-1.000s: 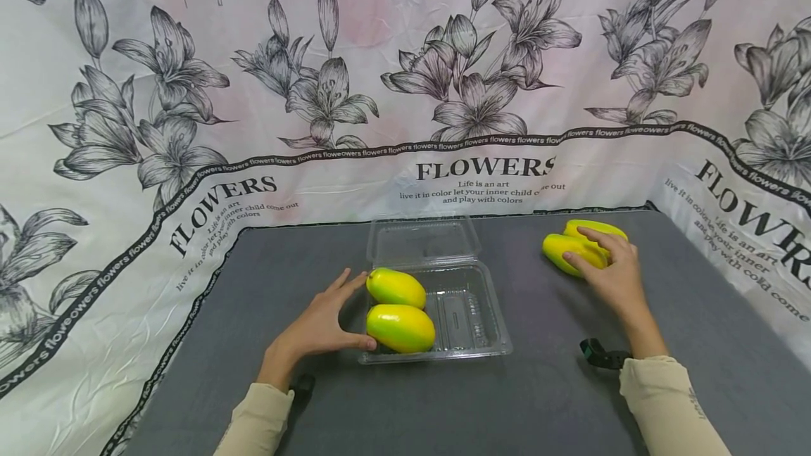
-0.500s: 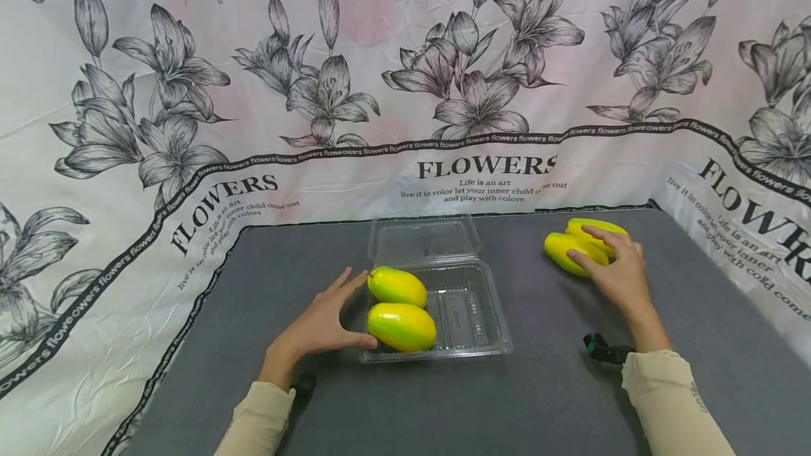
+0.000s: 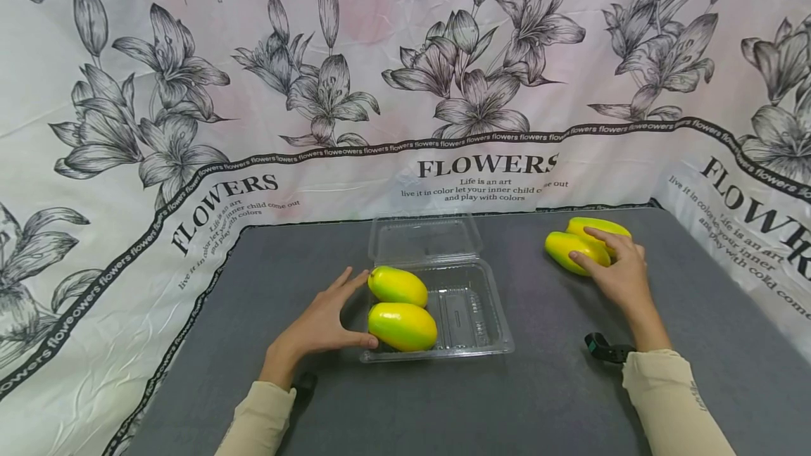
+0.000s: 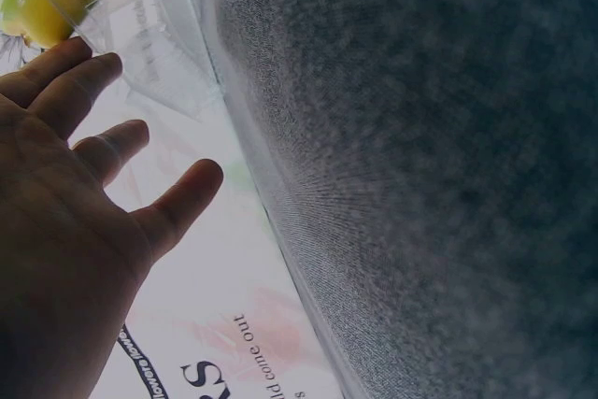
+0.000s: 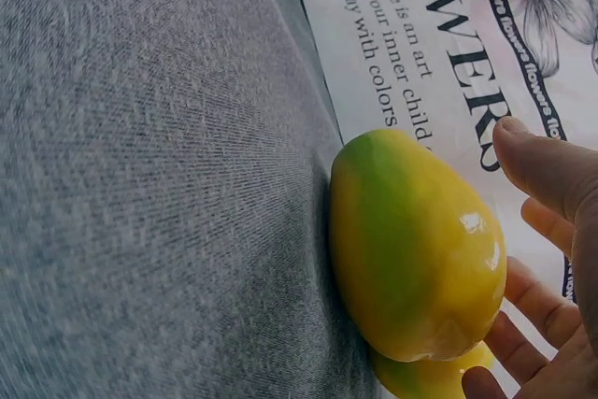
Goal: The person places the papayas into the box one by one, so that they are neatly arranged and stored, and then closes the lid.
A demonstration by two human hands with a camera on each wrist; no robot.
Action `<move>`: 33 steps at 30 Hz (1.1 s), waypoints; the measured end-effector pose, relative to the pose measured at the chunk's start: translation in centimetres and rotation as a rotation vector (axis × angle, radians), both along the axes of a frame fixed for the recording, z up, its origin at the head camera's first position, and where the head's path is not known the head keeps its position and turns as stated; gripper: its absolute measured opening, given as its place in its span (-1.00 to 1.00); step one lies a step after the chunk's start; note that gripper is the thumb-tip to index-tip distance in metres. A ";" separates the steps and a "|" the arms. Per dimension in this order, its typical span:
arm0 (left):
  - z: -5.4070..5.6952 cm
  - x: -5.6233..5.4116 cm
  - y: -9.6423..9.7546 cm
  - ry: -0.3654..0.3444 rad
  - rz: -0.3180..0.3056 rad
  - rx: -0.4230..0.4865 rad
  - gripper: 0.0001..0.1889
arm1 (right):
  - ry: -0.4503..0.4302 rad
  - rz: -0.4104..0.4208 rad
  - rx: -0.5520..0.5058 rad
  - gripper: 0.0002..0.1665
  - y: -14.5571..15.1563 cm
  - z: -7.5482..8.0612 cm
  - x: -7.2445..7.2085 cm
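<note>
A clear plastic clamshell box [image 3: 457, 312] lies with its lid [image 3: 424, 239] folded back. On its left side are two yellow-green mangoes, a rear mango [image 3: 398, 286] and a front mango [image 3: 402, 327]. My left hand [image 3: 319, 322] spreads its thumb and fingers along the box's left rim, beside this pair. Far right on the table, two more mangoes lie together, a nearer mango [image 3: 573, 253] and a farther mango [image 3: 598, 228]. My right hand [image 3: 621, 273] is over their right ends. In the right wrist view, its thumb [image 5: 542, 163] stands off the nearer mango, with other fingers close beside the fruit.
A dark grey cloth [image 3: 532, 400] covers the table. Behind it hangs a white flower-print curtain [image 3: 355, 104], which also runs along both sides. Black wrist-camera mounts show at each wrist, the right mount [image 3: 607, 349] more plainly.
Almost nothing differs. The right hand has shifted very slightly on the picture along with a small head movement; the mangoes and box stay where they were.
</note>
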State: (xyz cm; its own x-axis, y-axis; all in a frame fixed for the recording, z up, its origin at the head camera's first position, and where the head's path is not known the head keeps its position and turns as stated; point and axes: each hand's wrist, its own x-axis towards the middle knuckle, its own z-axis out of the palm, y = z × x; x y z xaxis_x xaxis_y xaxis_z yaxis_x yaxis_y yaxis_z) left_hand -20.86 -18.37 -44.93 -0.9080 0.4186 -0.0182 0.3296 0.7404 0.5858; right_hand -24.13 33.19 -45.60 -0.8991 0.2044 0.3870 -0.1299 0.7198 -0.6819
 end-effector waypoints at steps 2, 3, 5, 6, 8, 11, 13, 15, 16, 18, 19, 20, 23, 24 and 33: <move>0.0 0.0 0.0 -0.001 0.000 0.000 0.25 | 0.000 0.000 0.006 -0.29 0.0 0.0 0.0; 0.0 0.0 0.0 0.000 -0.001 0.000 0.25 | -0.001 -0.001 0.007 -0.30 -0.1 -0.1 0.0; 0.0 0.0 0.0 -0.002 0.000 0.001 0.24 | -0.006 -0.002 0.009 -0.30 -0.1 -0.1 0.0; 0.1 0.0 0.0 -0.002 0.001 0.001 0.24 | -0.008 -0.003 0.011 -0.30 -0.1 -0.1 0.0; 0.1 0.0 0.0 -0.001 0.001 0.004 0.24 | -0.012 -0.006 0.015 -0.30 -0.1 -0.1 -0.1; 0.0 0.0 0.0 0.000 0.001 0.001 0.24 | -0.009 -0.007 0.021 -0.30 -0.2 -0.1 -0.1; 0.0 0.0 0.0 -0.001 0.002 0.002 0.24 | -0.006 -0.005 0.027 -0.31 -0.2 -0.2 -0.2; 0.1 0.0 0.0 -0.005 0.004 0.003 0.24 | -0.002 0.001 0.035 -0.32 -0.2 -0.3 -0.2; 0.1 0.0 0.1 -0.006 0.004 0.004 0.24 | -0.001 0.003 0.038 -0.33 -0.2 -0.4 -0.2; 0.1 0.1 0.1 -0.008 0.006 0.006 0.24 | 0.001 0.008 0.043 -0.33 -0.2 -0.5 -0.2; 0.2 0.1 0.1 -0.009 0.006 0.008 0.24 | 0.003 0.009 0.043 -0.34 -0.2 -0.5 -0.2; 0.1 0.1 0.1 -0.006 0.005 0.007 0.24 | 0.006 0.011 0.043 -0.34 -0.2 -0.6 -0.2; 0.1 0.0 0.0 0.002 0.000 0.006 0.24 | 0.014 0.012 0.043 -0.37 -0.3 -0.6 -0.2; 0.1 0.0 0.0 0.003 -0.001 0.006 0.24 | 0.017 0.012 0.042 -0.38 -0.3 -0.6 -0.2; 0.1 0.1 0.0 0.000 -0.002 0.008 0.24 | 0.042 0.032 0.018 -0.53 -0.2 -0.6 0.0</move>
State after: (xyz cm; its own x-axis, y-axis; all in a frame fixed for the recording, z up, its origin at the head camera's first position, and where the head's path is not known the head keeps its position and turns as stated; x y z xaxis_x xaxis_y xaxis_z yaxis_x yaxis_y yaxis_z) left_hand -20.79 -18.41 -44.83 -0.9073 0.4203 -0.0150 0.3309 0.7354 0.5914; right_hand -24.14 32.97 -46.16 -0.8879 0.1684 0.4282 -0.1817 0.7266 -0.6626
